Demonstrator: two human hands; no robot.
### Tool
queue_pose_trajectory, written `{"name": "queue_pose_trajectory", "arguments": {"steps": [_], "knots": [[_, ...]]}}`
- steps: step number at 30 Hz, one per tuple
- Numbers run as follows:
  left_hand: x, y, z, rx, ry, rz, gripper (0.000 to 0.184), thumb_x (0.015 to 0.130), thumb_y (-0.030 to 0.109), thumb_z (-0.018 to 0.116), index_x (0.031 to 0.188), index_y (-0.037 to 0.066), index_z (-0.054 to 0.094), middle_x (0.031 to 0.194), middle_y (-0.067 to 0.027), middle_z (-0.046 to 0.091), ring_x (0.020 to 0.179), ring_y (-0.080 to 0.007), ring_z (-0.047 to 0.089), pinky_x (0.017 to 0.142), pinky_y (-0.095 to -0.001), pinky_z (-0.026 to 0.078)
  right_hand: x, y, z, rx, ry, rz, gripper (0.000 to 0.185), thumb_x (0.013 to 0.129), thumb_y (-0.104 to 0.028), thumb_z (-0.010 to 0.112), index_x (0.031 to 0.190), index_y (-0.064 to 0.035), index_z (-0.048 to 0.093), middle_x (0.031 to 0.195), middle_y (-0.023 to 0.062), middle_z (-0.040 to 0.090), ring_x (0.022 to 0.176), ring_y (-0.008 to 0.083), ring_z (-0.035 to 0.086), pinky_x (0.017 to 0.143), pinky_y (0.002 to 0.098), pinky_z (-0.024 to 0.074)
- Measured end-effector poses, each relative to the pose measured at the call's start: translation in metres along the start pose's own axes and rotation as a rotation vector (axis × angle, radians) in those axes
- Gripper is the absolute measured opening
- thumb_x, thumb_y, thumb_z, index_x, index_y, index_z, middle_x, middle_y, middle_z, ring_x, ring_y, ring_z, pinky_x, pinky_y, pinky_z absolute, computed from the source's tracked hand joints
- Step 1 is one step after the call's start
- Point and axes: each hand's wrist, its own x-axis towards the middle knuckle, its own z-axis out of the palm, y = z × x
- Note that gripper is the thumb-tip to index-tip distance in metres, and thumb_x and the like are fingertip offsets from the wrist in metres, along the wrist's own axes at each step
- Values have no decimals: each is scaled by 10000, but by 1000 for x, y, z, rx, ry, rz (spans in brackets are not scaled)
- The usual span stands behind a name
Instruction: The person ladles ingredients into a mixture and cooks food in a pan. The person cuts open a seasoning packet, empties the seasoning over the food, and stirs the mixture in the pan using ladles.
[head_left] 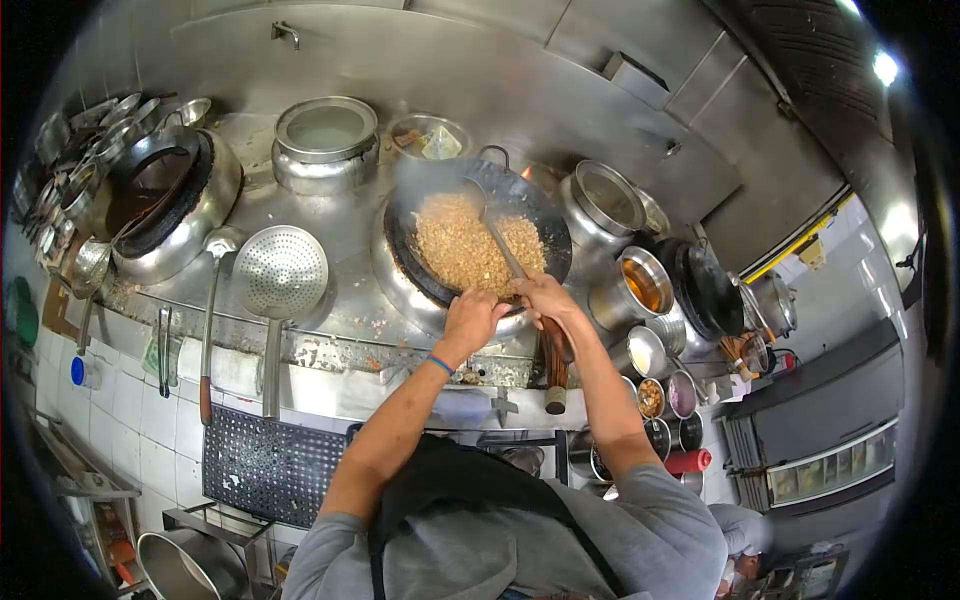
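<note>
A large black wok (556, 232) sits tilted on the burner in front of me, filled with brownish fried rice or similar grains (455, 240); steam blurs its far left side. My left hand (473, 320) is closed at the wok's near rim, its fingertips partly hidden. My right hand (545, 298) is wrapped round the handle of a ladle (502, 248). The ladle's bowl lies at the far side of the food, and its wooden end sticks out below my right hand. Just under that end, a bamboo wok brush (555, 375) hangs at the counter's front edge.
Left of the wok are a perforated skimmer (281, 270), a second ladle (222, 243) and another wok station (165, 200). Behind stands a lidded pot (326, 135). To the right are a pot of orange liquid (645, 283) and several ingredient containers (651, 398). Flame (526, 172) shows behind the wok.
</note>
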Motion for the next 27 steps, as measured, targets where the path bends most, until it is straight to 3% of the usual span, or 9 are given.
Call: {"name": "queue_pose_trajectory", "arguments": {"steps": [4,5,8,11,12,17,23,25,27], "knots": [[-2,2,-2,-15,10,-10,349,964,341,640,852,13,683,924,-182,672,942,-392,609,811,-504,491,36,36,20,-602,588,-339,489,985,-216,556,1427,-21,479,922,343,686,907,486,693,811,503,548],[-1,3,-3,-13,6,-9,348,964,340,641,853,13,682,925,-181,671,943,-391,609,810,-502,491,46,37,27,-506,628,-227,512,976,-227,561,1427,-7,461,1040,426,624,1095,566,599,958,524,493],[0,2,-5,-17,18,-1,343,961,335,645,846,13,676,913,-181,670,937,-391,610,806,-503,491,84,75,25,-680,676,-365,471,985,-206,570,1408,-14,488,872,294,702,816,467,699,731,517,553],[0,3,-2,-31,17,7,334,955,326,652,836,15,668,895,-183,670,918,-394,613,802,-507,493,21,2,2,-158,58,-84,454,1000,-190,565,1415,-22,489,736,137,661,558,273,644,524,418,525],[0,2,-3,-31,16,7,330,952,323,656,832,16,665,888,-184,670,910,-394,614,801,-509,494,17,-1,-4,17,23,-46,344,1048,-192,512,1365,-72,567,618,-37,451,411,101,424,368,330,414],[1,2,-6,-34,16,15,320,944,317,664,825,20,660,887,-187,673,896,-398,621,793,-514,499,63,19,4,-420,441,-202,421,993,-199,572,1379,-31,561,768,149,681,587,253,668,550,408,545],[1,1,-5,18,-11,4,314,958,344,639,876,42,668,898,-145,689,935,-359,635,793,-507,503,-10,9,-13,-904,205,-315,594,977,-234,599,1542,-178,424,1042,278,710,1020,403,700,918,497,542],[-1,4,-8,41,-28,-10,315,964,358,626,897,54,677,901,-126,696,954,-336,642,793,-504,503,-81,-33,-28,-1229,222,-200,591,964,-222,604,1528,-254,432,1012,283,705,888,455,695,810,538,548],[1,3,-5,60,-20,-17,325,972,368,613,890,62,689,909,-117,700,961,-324,647,792,-506,502,-108,-15,-63,-1273,328,-446,610,960,-247,629,1536,-253,428,971,236,721,861,449,693,791,541,544]]}}
